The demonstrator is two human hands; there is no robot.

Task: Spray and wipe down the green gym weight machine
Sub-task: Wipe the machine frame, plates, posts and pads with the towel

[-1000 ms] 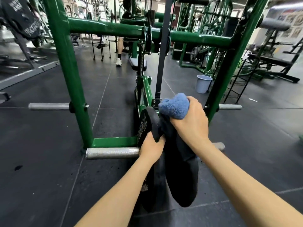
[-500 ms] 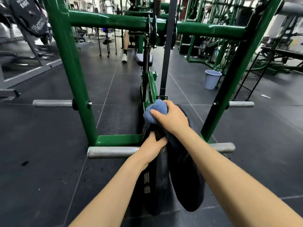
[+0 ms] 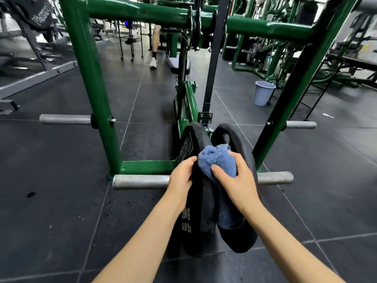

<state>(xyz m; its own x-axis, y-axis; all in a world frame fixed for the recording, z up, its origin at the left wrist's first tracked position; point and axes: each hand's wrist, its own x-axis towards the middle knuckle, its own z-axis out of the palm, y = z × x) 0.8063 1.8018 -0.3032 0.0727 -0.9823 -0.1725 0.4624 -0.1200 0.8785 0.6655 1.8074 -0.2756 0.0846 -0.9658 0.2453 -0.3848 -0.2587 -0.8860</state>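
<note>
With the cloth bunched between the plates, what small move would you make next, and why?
Probably drag the bunched blue terry cloth down between the two black weight plates: the right hand holds it near their top, while the left hand steadies one plate.

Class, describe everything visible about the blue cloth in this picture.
The blue cloth looks like soft, fluffy terry or microfibre, bunched into a wad. The right hand grips it, thumb across its front, pressing it into the gap between two upright black weight plates; a strip hangs down between them. The left hand holds the near plate beside it.
</note>
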